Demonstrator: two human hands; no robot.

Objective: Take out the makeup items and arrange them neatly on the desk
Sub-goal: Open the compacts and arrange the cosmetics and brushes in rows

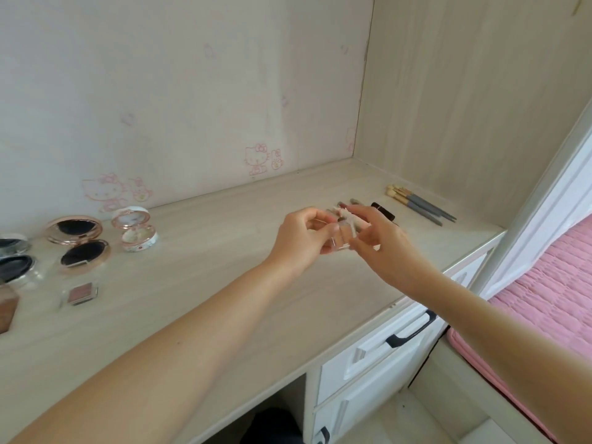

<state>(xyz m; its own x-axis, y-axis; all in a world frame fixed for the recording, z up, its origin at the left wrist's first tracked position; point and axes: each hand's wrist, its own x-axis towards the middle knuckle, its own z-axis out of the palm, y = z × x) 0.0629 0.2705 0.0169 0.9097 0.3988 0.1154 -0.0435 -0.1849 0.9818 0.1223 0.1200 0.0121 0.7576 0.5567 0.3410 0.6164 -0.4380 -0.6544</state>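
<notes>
Both my hands meet above the middle of the pale wooden desk (pixel 198 283). My left hand (pixel 299 240) and my right hand (pixel 381 243) pinch one small clear and pink makeup item (pixel 344 230) between their fingertips; its exact kind is hard to tell. Behind the hands lie several slim makeup sticks (pixel 347 203) and a dark lipstick tube (pixel 384 211). Several grey-handled brushes (pixel 419 203) lie in a row at the right rear. On the left stand an open rose-gold compact (pixel 78 241), an open white compact (pixel 136 230) and a small square eyeshadow (pixel 80 293).
A black round compact (pixel 12 261) and a brown box (pixel 6 310) sit at the left edge. White drawers with a black handle (pixel 413 328) are under the desk's right part. A pink bedspread (pixel 544 290) lies to the right, past a wooden side panel (pixel 464 91).
</notes>
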